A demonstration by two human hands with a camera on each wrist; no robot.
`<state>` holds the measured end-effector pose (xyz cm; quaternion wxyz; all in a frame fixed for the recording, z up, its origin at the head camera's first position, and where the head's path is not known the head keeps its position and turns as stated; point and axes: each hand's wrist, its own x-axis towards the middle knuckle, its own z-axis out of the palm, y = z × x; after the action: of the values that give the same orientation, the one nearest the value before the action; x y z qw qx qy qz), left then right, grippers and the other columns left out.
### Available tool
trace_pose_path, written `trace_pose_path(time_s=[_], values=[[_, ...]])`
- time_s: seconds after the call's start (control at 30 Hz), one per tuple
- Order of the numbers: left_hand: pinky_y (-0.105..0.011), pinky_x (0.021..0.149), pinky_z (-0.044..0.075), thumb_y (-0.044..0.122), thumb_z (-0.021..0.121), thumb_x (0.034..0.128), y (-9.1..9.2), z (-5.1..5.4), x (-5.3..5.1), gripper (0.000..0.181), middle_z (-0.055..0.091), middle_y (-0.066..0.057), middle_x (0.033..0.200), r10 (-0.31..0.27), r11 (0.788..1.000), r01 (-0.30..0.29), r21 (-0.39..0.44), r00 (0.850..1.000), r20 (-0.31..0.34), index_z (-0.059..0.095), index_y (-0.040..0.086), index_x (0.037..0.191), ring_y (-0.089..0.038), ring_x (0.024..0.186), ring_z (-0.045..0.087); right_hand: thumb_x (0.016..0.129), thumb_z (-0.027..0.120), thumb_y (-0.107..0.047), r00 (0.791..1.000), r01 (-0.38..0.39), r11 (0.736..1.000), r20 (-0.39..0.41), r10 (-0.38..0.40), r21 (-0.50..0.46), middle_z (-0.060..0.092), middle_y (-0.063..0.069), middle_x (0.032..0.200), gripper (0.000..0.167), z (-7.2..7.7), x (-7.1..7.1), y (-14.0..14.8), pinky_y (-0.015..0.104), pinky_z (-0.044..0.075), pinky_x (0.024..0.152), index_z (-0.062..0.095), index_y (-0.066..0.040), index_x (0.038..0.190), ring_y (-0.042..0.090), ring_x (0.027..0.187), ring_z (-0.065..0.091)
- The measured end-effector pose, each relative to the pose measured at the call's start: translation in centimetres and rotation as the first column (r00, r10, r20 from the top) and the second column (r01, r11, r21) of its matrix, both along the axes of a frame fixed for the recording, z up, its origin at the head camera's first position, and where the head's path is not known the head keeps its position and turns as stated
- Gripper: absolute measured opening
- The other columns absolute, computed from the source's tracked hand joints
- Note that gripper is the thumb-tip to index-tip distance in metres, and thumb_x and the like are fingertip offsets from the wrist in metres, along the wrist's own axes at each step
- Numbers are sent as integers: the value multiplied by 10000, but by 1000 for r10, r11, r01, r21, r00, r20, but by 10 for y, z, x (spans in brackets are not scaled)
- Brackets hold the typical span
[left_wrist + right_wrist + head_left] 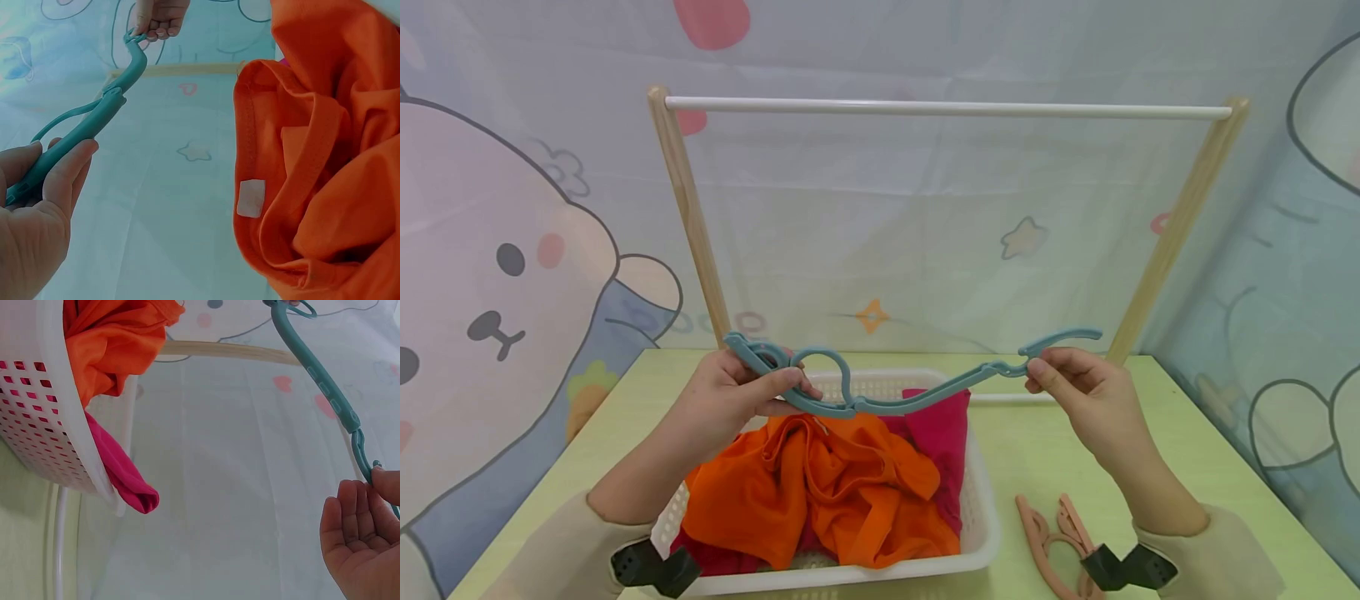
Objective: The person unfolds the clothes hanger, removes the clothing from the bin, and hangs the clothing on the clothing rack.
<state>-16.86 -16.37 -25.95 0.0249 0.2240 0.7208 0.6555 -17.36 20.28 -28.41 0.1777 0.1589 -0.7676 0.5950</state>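
A teal folding clothes hanger [917, 403] is held up in the air between both hands, its hinged arms spread out and its round hook beside the middle. My left hand [730, 392] grips one arm, thumb in front and fingers behind it. Near the opposite end, my right hand [1086, 392] pinches the hanger between thumb and fingers, by a joint where the tip bends up. Below lies crumpled orange clothing [865, 492] with a white label [252, 198], on top of magenta clothing [947, 450], in a white perforated basket [985, 533].
Behind the basket stands a rack with wooden legs [688, 200] and a white top rail [940, 107]. A peach-coloured folding hanger [1037, 533] lies on the pale green table [1187, 467], right of the basket. Printed cloth [925, 225] hangs around the table.
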Motion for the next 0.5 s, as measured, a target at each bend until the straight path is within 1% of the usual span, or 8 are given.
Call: trace_pose_path(time_s=[0.17,0.3,0.4,0.5], values=[[-361,831,545,133,587,967,0,1,0,339,733,-42,882,6,999,-7,-40,999,-40,586,-174,1112,-197,898,717,928,644,-95,999,34,999,33,-34,1,689,-117,795,101,2,2,3,125,510,779,710,-171,937,39,749,662],[-349,826,548,130,586,968,0,3,-1,317,731,-50,889,30,998,-33,-53,998,-61,592,-158,1103,-193,898,717,930,647,-126,999,42,999,30,-42,-13,692,-126,806,124,6,4,6,118,506,784,719,-220,965,31,758,662],[-340,812,555,136,603,958,2,4,-2,301,723,-77,901,56,995,-61,-76,996,-66,600,-137,1084,-174,905,712,928,647,-111,1000,24,999,10,-24,-37,697,-107,815,138,10,6,7,121,508,784,727,-213,978,36,759,664],[-338,803,558,130,617,948,4,5,-4,289,716,-109,906,70,992,-76,-101,996,-64,607,-133,1066,-168,899,710,922,651,-92,1000,17,1000,-22,-17,-22,699,-76,840,127,14,8,5,133,515,785,723,-145,1012,50,771,665]])
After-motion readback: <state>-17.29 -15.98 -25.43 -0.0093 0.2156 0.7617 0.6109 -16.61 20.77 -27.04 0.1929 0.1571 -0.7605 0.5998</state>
